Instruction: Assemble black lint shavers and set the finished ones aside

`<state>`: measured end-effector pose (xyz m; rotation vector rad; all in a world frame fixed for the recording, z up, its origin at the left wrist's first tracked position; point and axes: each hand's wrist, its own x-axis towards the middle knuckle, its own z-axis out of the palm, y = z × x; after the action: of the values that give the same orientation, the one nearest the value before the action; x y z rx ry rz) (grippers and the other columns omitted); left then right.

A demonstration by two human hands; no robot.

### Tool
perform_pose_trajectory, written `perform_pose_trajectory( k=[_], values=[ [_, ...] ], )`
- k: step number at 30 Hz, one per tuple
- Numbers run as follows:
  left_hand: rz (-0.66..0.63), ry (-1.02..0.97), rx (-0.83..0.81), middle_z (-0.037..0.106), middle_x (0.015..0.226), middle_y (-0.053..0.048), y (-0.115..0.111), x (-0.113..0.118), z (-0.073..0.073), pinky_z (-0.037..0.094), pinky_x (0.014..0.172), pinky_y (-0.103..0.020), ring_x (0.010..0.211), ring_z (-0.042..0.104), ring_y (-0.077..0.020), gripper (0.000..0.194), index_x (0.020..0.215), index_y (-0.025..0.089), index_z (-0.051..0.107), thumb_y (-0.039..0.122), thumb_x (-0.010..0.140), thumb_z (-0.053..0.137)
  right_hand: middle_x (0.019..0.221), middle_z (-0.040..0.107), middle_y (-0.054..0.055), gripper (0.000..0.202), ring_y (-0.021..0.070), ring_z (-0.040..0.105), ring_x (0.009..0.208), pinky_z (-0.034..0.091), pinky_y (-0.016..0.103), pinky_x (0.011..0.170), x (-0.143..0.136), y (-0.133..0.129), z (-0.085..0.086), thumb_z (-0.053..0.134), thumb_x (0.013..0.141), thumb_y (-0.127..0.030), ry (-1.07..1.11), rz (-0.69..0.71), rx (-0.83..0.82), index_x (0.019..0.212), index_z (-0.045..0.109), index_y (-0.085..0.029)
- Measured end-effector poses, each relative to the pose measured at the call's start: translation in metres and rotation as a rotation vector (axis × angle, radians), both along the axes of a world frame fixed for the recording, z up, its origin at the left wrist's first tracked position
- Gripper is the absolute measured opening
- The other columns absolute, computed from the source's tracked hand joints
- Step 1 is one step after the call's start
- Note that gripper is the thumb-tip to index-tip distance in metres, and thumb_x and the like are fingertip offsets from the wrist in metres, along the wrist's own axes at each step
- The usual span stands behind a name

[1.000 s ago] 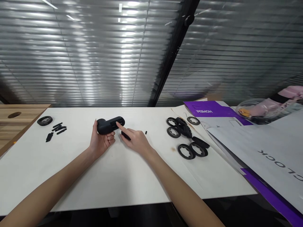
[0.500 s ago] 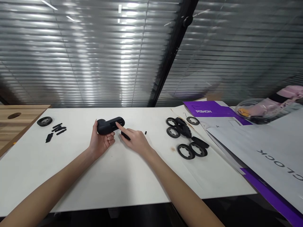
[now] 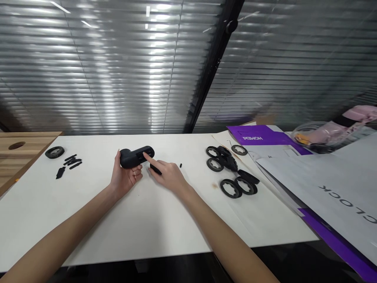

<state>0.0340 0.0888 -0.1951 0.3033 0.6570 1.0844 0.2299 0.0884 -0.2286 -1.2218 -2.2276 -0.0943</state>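
Note:
My left hand [image 3: 123,179] is closed around a black handheld device [image 3: 132,158] with a bulbous left end and a recessed opening in its long body. It is held above the white table, its longer end pointing right. My right hand [image 3: 166,173] stretches its index finger onto the device at that opening. Between its thumb and curled fingers sits a small black cover-like piece [image 3: 155,169], partly hidden. A tiny black part [image 3: 180,165] lies on the table just right of my right hand.
On the right of the white table [image 3: 123,232] lie several black notched rings [image 3: 231,188] and black parts [image 3: 228,160]. Slim black strips [image 3: 72,160] and one ring [image 3: 54,152] are at left. Purple-and-white packaging [image 3: 330,184] covers the right edge; blinds [image 3: 118,78] stand behind.
The view has shifted very slightly. Both hands keep the same hold, and my right index finger stays on the device.

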Motion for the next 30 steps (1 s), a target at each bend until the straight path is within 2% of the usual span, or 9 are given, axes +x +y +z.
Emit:
perform_pose_trajectory(
  k=[9, 30],
  values=[
    [-0.01, -0.016, 0.003, 0.057, 0.063, -0.007, 0.0002, -0.0009, -0.0011, 0.046, 0.045, -0.023, 0.047, 0.045, -0.0109, 0.069, 0.09, 0.01, 0.067, 0.069, 0.103, 0.034, 0.071, 0.067, -0.002, 0.054, 0.011, 0.046, 0.054, 0.034, 0.023, 0.057, 0.0002, -0.0003, 0.0022, 0.055, 0.106, -0.032, -0.012, -0.002, -0.01, 0.159, 0.049, -0.033],
    [-0.021, -0.025, 0.033, 0.057, 0.064, -0.006, 0.0, -0.002, -0.0034, 0.047, 0.047, -0.023, 0.048, 0.046, -0.0112, 0.068, 0.092, 0.01, 0.068, 0.068, 0.104, 0.036, 0.07, 0.067, -0.002, 0.056, 0.0113, 0.044, 0.052, 0.031, 0.024, 0.056, -0.0005, -0.0012, 0.0028, 0.058, 0.104, -0.031, -0.01, -0.017, -0.017, 0.159, 0.049, -0.03]
  ],
)
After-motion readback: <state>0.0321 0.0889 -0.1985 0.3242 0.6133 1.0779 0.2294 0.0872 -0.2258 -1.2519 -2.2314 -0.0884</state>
